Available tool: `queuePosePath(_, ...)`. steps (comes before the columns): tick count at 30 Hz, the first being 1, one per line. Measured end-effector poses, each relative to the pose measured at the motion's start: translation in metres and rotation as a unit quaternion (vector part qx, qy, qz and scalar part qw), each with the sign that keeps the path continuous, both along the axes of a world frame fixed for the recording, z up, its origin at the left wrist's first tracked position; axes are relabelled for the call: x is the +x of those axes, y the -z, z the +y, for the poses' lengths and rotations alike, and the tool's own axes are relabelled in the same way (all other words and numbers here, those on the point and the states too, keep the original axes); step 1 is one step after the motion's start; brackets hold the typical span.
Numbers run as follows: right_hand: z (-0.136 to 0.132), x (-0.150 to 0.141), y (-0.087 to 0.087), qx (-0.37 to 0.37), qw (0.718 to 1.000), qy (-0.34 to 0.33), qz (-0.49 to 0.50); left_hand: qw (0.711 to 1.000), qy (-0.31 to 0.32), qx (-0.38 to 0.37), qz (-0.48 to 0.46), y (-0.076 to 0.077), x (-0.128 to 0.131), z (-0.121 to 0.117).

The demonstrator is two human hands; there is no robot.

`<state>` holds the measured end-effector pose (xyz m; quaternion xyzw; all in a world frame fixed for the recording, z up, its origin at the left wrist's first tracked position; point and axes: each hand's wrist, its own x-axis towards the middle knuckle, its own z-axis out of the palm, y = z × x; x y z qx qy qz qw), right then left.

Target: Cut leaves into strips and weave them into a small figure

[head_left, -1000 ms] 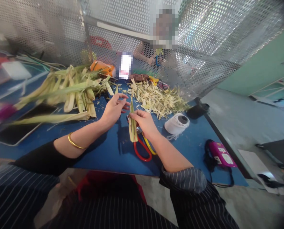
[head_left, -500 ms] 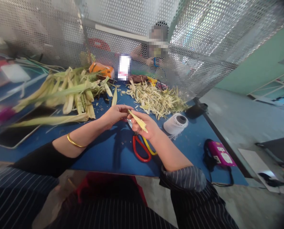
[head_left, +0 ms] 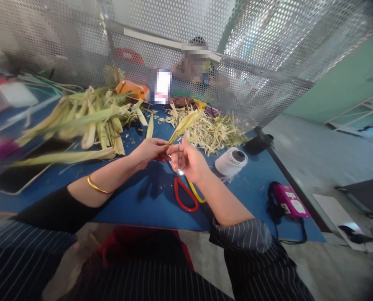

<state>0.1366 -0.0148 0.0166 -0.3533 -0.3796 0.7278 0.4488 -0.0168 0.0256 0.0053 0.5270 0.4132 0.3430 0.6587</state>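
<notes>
Two-handed, working right of the husk pile [head_left: 90,115] at upper left, pinching the lower end of a yellow-green husk strip [head_left: 183,126] at frame centre with the left hand [head_left: 150,151], tilting it up rightward. Holding the right hand [head_left: 191,161] just beside, fingers loosely curled, thumb apart, near the scissors [head_left: 175,190], left of the white spool [head_left: 228,163].

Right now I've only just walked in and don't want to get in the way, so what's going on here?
The person's left hand pinches a folded pale husk by its lower end. The right hand is close beside; whether it touches the husk is unclear. Scissors lie below the hands, long husks to the left, shreds and a white spool to the right.
</notes>
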Motion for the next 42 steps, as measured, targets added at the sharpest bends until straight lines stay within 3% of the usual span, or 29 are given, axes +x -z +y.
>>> queuePosePath(9,-0.019,-0.009,0.002,0.138,0.983,-0.101,-0.066,0.998,-0.018,-0.036,-0.051,0.007,0.003,-0.001)
queuePosePath(16,-0.023,-0.016,0.006,0.179,0.966,-0.148,-0.116,0.992,-0.02,-0.102,-0.069,0.0,0.008,-0.006)
queuePosePath(24,-0.027,-0.018,0.005,0.222,0.952,-0.164,-0.134,0.991,-0.008,-0.111,-0.077,0.002,0.009,-0.004)
queuePosePath(26,-0.028,-0.018,0.004,0.237,0.95,-0.123,-0.162,0.992,-0.006,-0.099,-0.083,0.004,0.008,-0.003)
queuePosePath(28,-0.028,-0.017,0.003,0.26,0.942,-0.026,-0.21,0.993,-0.001,-0.078,-0.092,0.005,0.007,-0.003)
queuePosePath(31,-0.022,-0.01,0.002,0.285,0.895,0.183,-0.289,0.994,0.011,-0.076,-0.081,0.002,0.005,-0.005)
queuePosePath(33,-0.014,-0.004,0.003,0.287,0.861,0.271,-0.322,0.994,0.016,-0.09,-0.061,0.0,0.005,-0.007)
queuePosePath(35,-0.005,0.002,0.006,0.281,0.85,0.292,-0.336,0.994,0.026,-0.097,-0.044,-0.002,0.006,-0.01)
queuePosePath(42,0.006,0.01,0.009,0.28,0.867,0.237,-0.337,0.991,0.07,-0.111,-0.006,-0.005,0.011,-0.016)
